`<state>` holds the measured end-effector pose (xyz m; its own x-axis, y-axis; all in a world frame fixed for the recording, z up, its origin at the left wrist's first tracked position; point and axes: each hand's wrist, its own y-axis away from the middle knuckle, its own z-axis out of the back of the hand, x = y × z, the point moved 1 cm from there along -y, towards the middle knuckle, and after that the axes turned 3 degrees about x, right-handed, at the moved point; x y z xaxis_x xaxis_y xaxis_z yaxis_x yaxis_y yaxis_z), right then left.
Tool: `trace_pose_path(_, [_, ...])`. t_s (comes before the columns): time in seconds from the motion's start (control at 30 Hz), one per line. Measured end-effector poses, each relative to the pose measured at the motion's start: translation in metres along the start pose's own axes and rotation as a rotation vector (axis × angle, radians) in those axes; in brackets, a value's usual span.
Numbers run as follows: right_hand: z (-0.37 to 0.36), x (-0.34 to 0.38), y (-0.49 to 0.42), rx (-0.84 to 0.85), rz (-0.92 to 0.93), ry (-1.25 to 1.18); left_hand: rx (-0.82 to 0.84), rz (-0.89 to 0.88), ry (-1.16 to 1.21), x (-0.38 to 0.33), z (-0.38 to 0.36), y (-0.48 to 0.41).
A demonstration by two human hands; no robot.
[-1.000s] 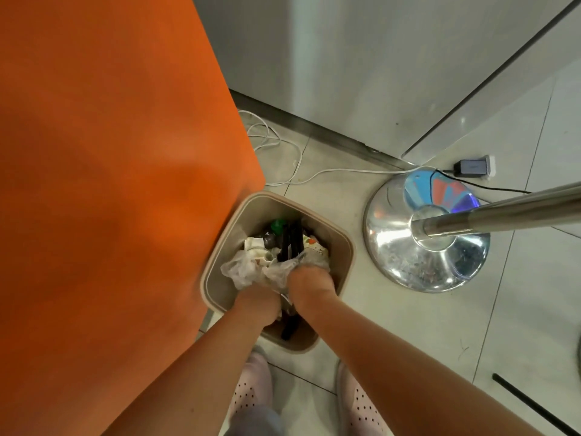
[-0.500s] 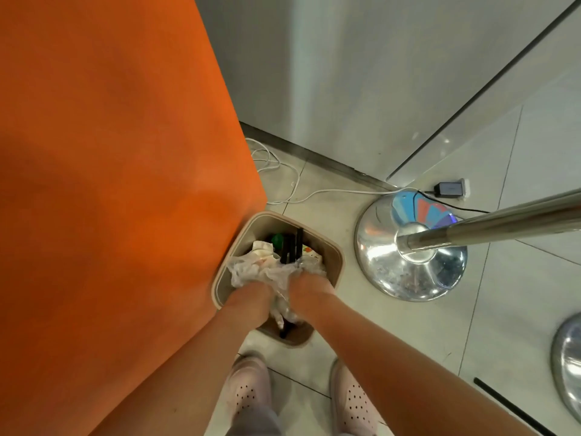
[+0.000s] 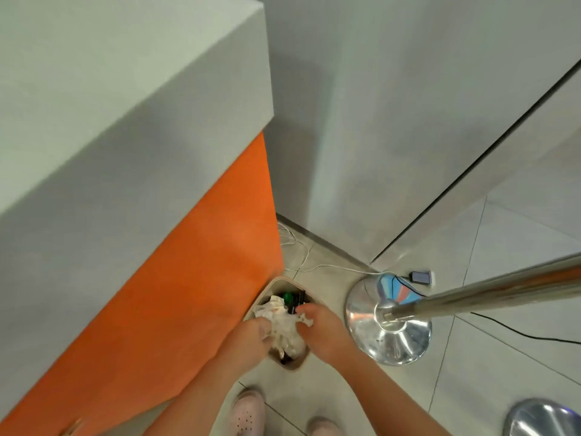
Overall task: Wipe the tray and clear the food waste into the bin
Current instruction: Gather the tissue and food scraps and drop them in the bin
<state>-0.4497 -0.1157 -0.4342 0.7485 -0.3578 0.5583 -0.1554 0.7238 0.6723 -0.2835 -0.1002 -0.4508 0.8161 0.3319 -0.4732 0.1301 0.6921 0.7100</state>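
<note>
Left hand (image 3: pixel 251 336) and right hand (image 3: pixel 325 328) both clutch a crumpled white tissue wad (image 3: pixel 284 330) over a rounded-square beige bin (image 3: pixel 276 281), glossy tiled floor (image 3: pixel 490 366).

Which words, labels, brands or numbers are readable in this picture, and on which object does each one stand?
No text is readable.
Crumpled paper over the bin: no print visible.
Adapter on the floor: too blurred to read.
Coloured patch on the stand base: too blurred to read.

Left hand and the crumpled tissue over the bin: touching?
Touching. Head view: the left hand has its fingers pressed into the crumpled tissue above the bin, with no gap between them.
</note>
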Motion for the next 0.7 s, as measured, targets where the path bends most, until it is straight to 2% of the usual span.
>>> trace_pose_path(0.13, [0.035, 0.041, 0.061, -0.064, 0.106, -0.096, -0.125, 0.026, 0.266, -0.037, 0.026, 0.075])
trace_pose_path(0.27, [0.066, 0.086, 0.115, -0.079, 0.239, -0.166, -0.293, -0.035, 0.432, -0.069, 0.06, 0.157])
trace_pose_path(0.43, [0.091, 0.158, 0.186, -0.056, 0.467, -0.224, -0.537, -0.096, 0.523, -0.091, 0.103, 0.264])
trace_pose_path(0.53, [0.096, 0.197, 0.226, -0.017, 0.583, -0.181, -0.663, -0.115, 0.59, -0.095, 0.123, 0.323])
trace_pose_path(0.7, [0.079, 0.251, 0.272, 0.128, 0.707, -0.083, -0.815, -0.041, 0.577, -0.081, 0.136, 0.412])
